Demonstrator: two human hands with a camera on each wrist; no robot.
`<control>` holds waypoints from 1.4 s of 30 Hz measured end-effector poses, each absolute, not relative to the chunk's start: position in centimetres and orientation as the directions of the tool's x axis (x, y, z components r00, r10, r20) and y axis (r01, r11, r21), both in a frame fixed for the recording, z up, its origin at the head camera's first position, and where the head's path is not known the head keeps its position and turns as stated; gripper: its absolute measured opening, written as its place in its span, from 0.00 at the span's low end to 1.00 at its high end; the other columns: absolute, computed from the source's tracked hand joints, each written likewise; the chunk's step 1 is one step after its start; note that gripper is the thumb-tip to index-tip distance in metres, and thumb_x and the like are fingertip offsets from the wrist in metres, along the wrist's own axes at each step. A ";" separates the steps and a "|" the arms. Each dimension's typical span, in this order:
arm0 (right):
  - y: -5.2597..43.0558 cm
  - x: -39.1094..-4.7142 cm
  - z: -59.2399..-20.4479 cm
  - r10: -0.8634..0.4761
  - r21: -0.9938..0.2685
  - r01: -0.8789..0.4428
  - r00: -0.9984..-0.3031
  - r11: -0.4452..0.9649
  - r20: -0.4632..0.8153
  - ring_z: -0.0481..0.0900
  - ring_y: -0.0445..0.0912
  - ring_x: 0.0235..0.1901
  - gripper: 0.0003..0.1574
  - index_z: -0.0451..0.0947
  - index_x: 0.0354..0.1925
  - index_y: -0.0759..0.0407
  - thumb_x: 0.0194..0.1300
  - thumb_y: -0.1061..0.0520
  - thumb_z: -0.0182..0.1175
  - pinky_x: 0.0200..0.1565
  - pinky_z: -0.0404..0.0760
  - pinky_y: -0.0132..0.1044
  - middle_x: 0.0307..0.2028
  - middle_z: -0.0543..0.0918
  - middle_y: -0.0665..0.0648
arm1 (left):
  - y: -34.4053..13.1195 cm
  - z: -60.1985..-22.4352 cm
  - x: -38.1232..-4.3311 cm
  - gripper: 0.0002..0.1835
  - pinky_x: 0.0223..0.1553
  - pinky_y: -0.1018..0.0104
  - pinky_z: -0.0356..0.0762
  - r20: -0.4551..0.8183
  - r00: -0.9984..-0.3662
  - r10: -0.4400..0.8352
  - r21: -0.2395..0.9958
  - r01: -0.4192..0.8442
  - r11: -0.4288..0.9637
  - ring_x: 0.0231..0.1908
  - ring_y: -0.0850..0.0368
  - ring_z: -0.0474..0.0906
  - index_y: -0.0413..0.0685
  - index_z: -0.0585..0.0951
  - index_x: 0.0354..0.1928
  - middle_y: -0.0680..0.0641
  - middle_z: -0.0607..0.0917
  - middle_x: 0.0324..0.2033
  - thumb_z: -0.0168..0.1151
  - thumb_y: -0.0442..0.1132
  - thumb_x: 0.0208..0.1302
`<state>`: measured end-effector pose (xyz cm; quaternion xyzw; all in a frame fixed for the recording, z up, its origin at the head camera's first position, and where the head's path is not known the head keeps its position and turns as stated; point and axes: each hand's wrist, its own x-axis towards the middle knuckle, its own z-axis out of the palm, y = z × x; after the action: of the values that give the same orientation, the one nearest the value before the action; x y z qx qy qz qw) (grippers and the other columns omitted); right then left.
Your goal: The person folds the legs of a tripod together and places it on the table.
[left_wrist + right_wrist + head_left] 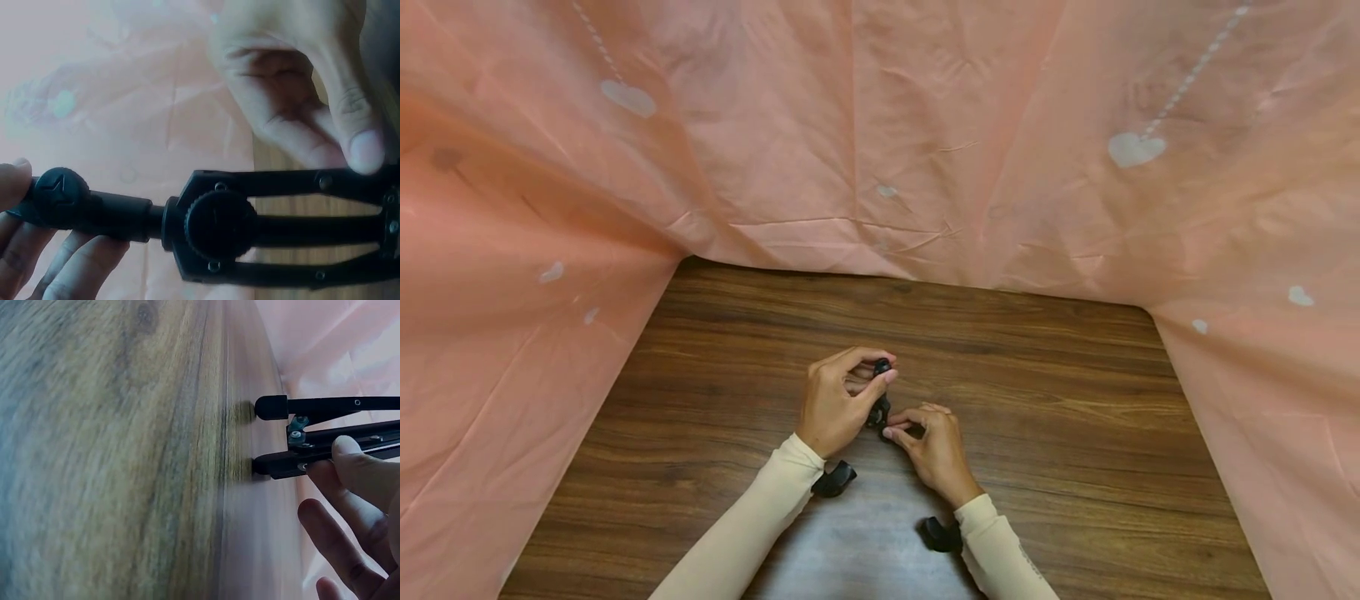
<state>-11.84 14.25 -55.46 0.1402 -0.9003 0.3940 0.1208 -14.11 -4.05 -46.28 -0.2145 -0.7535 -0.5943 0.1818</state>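
Left hand [837,406] curls round, right hand [938,448] pinches, 1 black tripod [220,226].

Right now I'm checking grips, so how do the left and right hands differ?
The left hand holds the upper end of the black tripod; the right hand pinches a leg near its foot. The left sits higher in the head view, the right lower. Both grip the tripod.

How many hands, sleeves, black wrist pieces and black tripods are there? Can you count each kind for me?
Hands: 2 (left hand, right hand)
Sleeves: 2 (left sleeve, right sleeve)
Black wrist pieces: 2 (left wrist piece, right wrist piece)
Black tripod: 1
Total: 7
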 end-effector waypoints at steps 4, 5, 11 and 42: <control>14.7 -11.7 -55.3 -0.152 -0.689 -0.335 -0.937 0.642 0.313 0.87 0.40 0.34 0.11 0.93 0.35 0.47 0.52 0.54 0.83 0.56 0.81 0.50 0.29 0.92 0.41 | -4.1 -46.4 -14.0 0.13 0.43 0.68 0.89 0.545 -0.829 0.125 0.799 0.558 0.223 0.45 0.54 0.92 0.45 0.89 0.51 0.46 0.93 0.46 0.76 0.37 0.66; 14.8 -11.7 -55.1 -0.148 -0.694 -0.332 -0.938 0.639 0.312 0.87 0.41 0.35 0.11 0.93 0.36 0.47 0.53 0.54 0.83 0.59 0.80 0.51 0.30 0.92 0.42 | -4.1 -46.4 -14.0 0.15 0.43 0.67 0.90 0.553 -0.824 0.126 0.790 0.566 0.237 0.46 0.54 0.92 0.45 0.89 0.52 0.47 0.92 0.47 0.77 0.38 0.65; 16.3 -11.7 -53.7 -0.096 -0.708 -0.340 -0.927 0.619 0.361 0.90 0.44 0.35 0.15 0.94 0.39 0.51 0.51 0.55 0.83 0.66 0.78 0.58 0.32 0.94 0.46 | -4.2 -46.3 -14.0 0.16 0.40 0.70 0.89 0.586 -0.806 0.083 0.744 0.576 0.339 0.38 0.58 0.91 0.46 0.89 0.46 0.49 0.91 0.39 0.82 0.42 0.59; 18.2 -11.6 -51.6 -0.063 -0.697 -0.353 -0.912 0.624 0.406 0.90 0.49 0.40 0.15 0.94 0.39 0.52 0.51 0.54 0.84 0.69 0.76 0.60 0.33 0.94 0.48 | -4.8 -45.5 -14.5 0.15 0.37 0.68 0.88 0.537 -0.815 0.220 0.705 0.576 0.414 0.40 0.60 0.89 0.49 0.90 0.52 0.50 0.92 0.43 0.77 0.39 0.64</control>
<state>-11.64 18.18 -51.56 0.1178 -0.8842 0.4173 0.1738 -14.53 -4.81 -45.54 -0.2425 -0.8206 -0.4838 0.1840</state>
